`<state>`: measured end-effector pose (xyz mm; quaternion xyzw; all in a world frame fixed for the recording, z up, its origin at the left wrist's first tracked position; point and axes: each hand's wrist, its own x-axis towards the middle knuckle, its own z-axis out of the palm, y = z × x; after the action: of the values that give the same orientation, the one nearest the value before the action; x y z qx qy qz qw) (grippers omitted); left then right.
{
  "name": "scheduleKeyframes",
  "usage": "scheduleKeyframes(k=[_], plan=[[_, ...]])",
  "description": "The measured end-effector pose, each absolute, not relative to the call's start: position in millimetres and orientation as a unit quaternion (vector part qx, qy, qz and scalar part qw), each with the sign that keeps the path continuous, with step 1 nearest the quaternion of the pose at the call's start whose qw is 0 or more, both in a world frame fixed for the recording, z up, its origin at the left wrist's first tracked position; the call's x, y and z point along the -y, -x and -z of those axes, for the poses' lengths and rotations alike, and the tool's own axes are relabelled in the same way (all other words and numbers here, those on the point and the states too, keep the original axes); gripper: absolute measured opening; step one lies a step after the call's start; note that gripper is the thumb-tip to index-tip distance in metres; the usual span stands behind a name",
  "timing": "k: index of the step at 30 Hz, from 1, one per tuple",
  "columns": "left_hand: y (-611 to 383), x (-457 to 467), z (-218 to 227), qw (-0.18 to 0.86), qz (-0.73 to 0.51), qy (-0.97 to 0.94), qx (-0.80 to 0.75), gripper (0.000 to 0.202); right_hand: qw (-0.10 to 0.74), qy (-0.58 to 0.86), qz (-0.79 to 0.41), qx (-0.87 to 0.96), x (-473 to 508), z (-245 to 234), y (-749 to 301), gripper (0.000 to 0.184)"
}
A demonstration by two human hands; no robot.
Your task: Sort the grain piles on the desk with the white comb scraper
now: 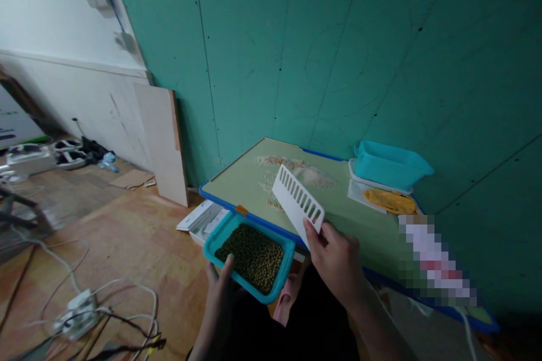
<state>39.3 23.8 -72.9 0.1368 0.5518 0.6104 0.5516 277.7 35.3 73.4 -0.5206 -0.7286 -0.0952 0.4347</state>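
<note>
My left hand (221, 285) grips the near-left rim of a turquoise plastic tray (279, 295), its thumb over the edge. Dark green beans (245, 245) fill the tray's left part and pale tan beans (266, 265) its right. In my right hand (336, 256) is a white slotted plastic scraper (292, 203), pinched near one end and tilted above the table's front edge. Beyond the scraper, loose grains (282, 162) and a pale, powdery heap (315, 176) lie on the green tabletop (231, 185).
A turquoise bin (389, 163) stands on the table's right side, behind a yellow folded item (392, 201). Farther right, one item is pixelated. A green wall (262, 56) rises behind. Cables and a power strip (78, 313) lie on the floor at left, and a board (163, 141) leans there.
</note>
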Motion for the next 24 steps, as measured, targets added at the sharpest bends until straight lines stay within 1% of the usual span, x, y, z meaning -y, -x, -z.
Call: scheduleKeyframes(k=[3, 7, 12, 18, 24], plan=[[-36.2, -23.9, 75.0, 0.584, -0.597, -0.1, -0.541, 0.092, 0.417, 0.525, 0.118, 0.733, -38.8, -71.4, -276.8, 0.044], [-33.2, -23.6, 77.1, 0.592, -0.586, -0.115, -0.54, 0.094, 0.411, 0.518, 0.128, 0.739, -40.1, -69.2, -275.5, 0.045], [-34.6, -21.4, 71.3, 0.595, -0.582, -0.123, -0.541, 0.089, 0.41, 0.514, 0.125, 0.743, -41.5, -70.6, -272.3, 0.045], [-37.3, -18.9, 56.2, 0.591, -0.588, -0.106, -0.541, 0.08, 0.414, 0.511, 0.153, 0.737, -39.7, -73.4, -271.6, 0.042], [-36.7, -19.3, 58.6, 0.599, -0.579, -0.116, -0.541, 0.084, 0.417, 0.504, 0.17, 0.737, -40.7, -78.2, -265.3, 0.051]])
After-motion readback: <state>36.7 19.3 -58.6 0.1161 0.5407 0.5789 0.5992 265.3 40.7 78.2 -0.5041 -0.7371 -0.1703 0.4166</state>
